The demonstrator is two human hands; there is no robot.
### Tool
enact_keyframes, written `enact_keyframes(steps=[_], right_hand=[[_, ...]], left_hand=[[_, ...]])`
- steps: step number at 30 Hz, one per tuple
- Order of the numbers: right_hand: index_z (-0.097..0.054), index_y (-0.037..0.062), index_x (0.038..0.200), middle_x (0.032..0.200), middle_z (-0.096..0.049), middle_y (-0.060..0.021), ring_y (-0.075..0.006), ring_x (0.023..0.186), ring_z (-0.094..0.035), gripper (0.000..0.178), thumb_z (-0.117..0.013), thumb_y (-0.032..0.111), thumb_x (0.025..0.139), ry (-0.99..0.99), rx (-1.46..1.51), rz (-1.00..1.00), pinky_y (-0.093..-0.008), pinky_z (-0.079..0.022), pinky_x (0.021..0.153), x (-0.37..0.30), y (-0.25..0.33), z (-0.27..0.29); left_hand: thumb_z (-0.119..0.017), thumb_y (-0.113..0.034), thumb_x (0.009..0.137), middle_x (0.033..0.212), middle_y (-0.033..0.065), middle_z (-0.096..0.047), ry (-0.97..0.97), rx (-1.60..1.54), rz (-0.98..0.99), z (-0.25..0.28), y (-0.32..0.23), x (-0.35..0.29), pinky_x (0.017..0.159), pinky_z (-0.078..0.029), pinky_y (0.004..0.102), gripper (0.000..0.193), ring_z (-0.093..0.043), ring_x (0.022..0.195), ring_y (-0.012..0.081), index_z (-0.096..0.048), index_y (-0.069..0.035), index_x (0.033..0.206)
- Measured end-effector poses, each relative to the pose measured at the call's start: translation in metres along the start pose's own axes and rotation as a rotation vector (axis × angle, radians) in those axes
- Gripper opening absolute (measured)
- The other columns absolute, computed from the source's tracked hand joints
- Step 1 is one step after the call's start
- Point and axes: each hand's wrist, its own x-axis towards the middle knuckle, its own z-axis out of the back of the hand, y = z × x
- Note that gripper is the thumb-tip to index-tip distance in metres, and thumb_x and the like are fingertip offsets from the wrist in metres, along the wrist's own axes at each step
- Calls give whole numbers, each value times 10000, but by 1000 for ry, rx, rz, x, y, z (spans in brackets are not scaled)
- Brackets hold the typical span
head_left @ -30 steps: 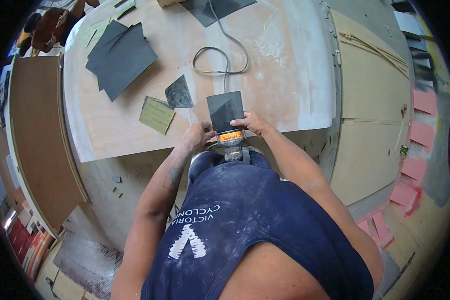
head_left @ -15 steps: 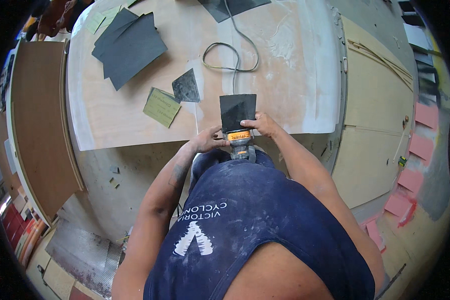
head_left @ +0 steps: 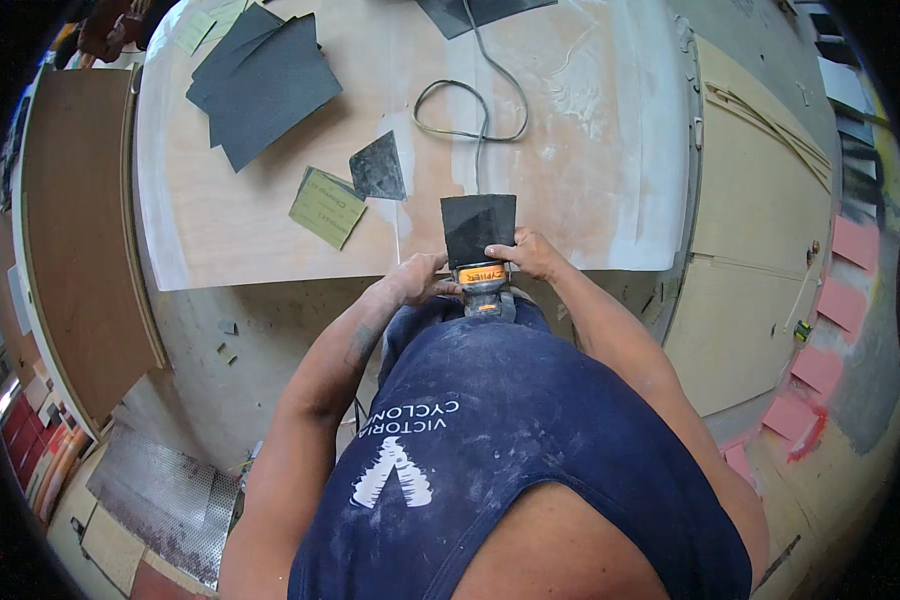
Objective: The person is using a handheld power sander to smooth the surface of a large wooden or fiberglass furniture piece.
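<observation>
At the near edge of the dusty board table (head_left: 590,200) I hold an electric sheet sander (head_left: 485,285), grey with an orange label. Its pad side faces up, and a dark sheet of sandpaper (head_left: 480,225) lies over it. My right hand (head_left: 535,255) grips the right side, thumb pressed on the sheet. My left hand (head_left: 420,278) is closed about the left side; its fingertips are partly hidden. A grey cord (head_left: 500,80) runs in a loop across the tabletop behind the sander. To the left lie a worn dark sandpaper piece (head_left: 377,167) and a greenish-backed one (head_left: 327,208).
Large dark sandpaper sheets (head_left: 265,90) are stacked at the far left of the table, with another sheet (head_left: 480,15) at the far edge. A brown panel (head_left: 80,230) stands left. Pale boards (head_left: 750,320) with thin wooden strips (head_left: 770,125) lie right, beside pink squares (head_left: 842,305).
The view has shifted slightly. My left hand's fingers have closed in nearer the sandpaper's edge; the right thumb still presses the sheet on the sander.
</observation>
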Motion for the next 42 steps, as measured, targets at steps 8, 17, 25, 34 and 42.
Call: enact_keyframes(steps=[8,17,25,34,42], right_hand=[[-725,-60,977,890,-741,-110,-161,827,-675,344,-782,266,881,-10,71,-36,-332,-532,775,-2,-3,0],[-741,-34,1010,916,-756,-127,-193,831,-694,357,-783,294,875,22,9,-69,-346,-534,784,-1,5,2],[-743,-38,972,902,-753,-180,-258,821,-710,413,-775,360,861,25,-125,-51,-375,-528,798,2,1,3],[-747,-37,991,930,-755,-135,-209,855,-695,362,-790,297,860,42,-109,-105,-343,-525,818,5,8,5],[-749,-21,1069,1020,-753,-87,-184,962,-674,346,-809,247,858,130,71,-219,-331,-502,897,16,2,9]], left_hand=[[-800,-456,845,1288,204,-673,-26,5,-44,0,4,3,1020,-505,463,687,-621,1236,368,-568,-98,1383],[-778,-431,870,1273,209,-673,2,47,-34,2,8,6,989,-510,479,642,-625,1208,394,-571,-90,1372],[-771,-391,877,1183,219,-701,19,167,38,13,-13,2,957,-515,501,568,-645,1143,413,-603,-85,1325],[-730,-357,904,1101,237,-706,-35,243,-23,7,-2,4,911,-522,530,478,-659,1059,436,-614,-101,1290],[-662,-347,950,1007,225,-717,-78,331,-138,7,0,4,875,-537,516,370,-684,989,417,-588,-50,1158]])
